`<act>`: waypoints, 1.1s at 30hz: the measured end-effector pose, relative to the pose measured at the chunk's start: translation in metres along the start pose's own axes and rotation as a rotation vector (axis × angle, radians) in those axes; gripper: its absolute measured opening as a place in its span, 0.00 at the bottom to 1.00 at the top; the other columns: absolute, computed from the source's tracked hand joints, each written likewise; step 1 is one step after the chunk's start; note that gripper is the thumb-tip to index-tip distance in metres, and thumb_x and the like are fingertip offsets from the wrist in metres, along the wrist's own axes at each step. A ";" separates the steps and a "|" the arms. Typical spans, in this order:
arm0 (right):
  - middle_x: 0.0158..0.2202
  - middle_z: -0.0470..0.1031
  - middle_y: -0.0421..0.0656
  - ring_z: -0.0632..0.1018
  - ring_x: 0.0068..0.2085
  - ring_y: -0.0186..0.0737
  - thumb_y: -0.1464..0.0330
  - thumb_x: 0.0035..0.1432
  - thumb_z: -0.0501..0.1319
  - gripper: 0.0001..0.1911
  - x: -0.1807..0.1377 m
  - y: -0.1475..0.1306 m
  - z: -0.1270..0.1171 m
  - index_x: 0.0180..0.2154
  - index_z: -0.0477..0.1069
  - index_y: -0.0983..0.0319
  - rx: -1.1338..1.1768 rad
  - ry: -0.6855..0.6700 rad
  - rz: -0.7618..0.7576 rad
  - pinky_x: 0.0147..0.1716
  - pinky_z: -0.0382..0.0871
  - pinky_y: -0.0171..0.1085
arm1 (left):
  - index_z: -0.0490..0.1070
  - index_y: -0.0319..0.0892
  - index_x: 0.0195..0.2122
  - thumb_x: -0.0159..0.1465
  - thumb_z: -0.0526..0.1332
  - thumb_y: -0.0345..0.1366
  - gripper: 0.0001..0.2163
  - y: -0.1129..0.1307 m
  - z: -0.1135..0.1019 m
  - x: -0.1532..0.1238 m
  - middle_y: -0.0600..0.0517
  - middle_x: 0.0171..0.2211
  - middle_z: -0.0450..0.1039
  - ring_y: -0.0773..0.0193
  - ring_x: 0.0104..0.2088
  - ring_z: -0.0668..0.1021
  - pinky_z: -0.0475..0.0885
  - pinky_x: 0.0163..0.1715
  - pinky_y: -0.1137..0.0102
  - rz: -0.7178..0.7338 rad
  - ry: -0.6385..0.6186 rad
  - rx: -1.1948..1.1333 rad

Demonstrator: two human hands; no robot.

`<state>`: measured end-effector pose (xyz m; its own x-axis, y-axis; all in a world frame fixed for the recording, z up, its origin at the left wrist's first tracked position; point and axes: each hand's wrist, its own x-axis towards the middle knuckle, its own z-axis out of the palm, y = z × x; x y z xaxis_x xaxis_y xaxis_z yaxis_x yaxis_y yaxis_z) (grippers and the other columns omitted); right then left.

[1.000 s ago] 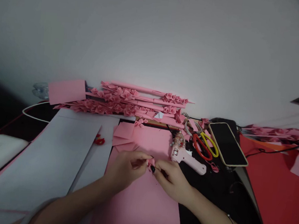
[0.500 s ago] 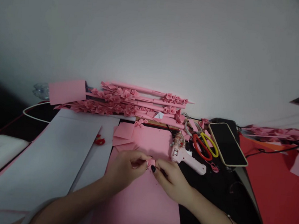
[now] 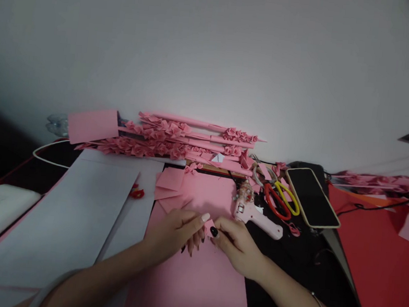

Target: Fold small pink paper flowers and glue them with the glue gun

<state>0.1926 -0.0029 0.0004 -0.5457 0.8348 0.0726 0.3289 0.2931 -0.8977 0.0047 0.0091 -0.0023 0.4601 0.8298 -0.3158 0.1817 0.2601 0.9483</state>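
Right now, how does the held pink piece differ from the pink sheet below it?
The pink piece is small; the pink sheet is large. The piece is pinched in the right hand, while the sheet lies flat below. Both are pink.

- We are looking at a paper-craft desk (image 3: 276,271), standing against a plain wall (image 3: 214,53); whether it is belonging to a home or a workshop, we are not able to tell.
- We are seeing a glue gun (image 3: 256,218) and scissors (image 3: 283,199) lying near many pink paper flowers (image 3: 159,131).
- Red sheets (image 3: 372,251) and pink sheets (image 3: 195,283) are covering parts of the desk, and a small pink paper (image 3: 209,226) is being held.
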 end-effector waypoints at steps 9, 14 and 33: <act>0.25 0.69 0.39 0.68 0.25 0.33 0.67 0.67 0.48 0.13 0.000 0.000 -0.001 0.30 0.63 0.61 0.005 -0.052 -0.022 0.26 0.61 0.32 | 0.67 0.39 0.22 0.64 0.51 0.51 0.22 -0.001 0.000 -0.002 0.54 0.16 0.69 0.70 0.16 0.71 0.63 0.16 0.76 -0.009 -0.071 0.054; 0.22 0.64 0.36 0.64 0.22 0.31 0.67 0.67 0.48 0.14 0.000 -0.001 0.000 0.27 0.60 0.61 0.006 -0.023 -0.024 0.23 0.57 0.30 | 0.67 0.40 0.23 0.65 0.51 0.49 0.20 -0.003 -0.001 -0.002 0.54 0.17 0.71 0.69 0.17 0.72 0.63 0.17 0.76 0.022 -0.093 0.060; 0.21 0.63 0.35 0.63 0.22 0.30 0.69 0.65 0.49 0.13 0.000 -0.001 0.000 0.27 0.62 0.61 0.034 -0.012 -0.026 0.21 0.57 0.29 | 0.67 0.40 0.22 0.65 0.53 0.45 0.18 -0.001 0.000 -0.002 0.56 0.16 0.68 0.71 0.16 0.71 0.64 0.17 0.77 0.043 -0.095 0.134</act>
<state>0.1924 -0.0025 0.0012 -0.5630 0.8213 0.0916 0.2883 0.2991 -0.9096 0.0033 0.0074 -0.0022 0.5492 0.7865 -0.2823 0.2712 0.1518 0.9505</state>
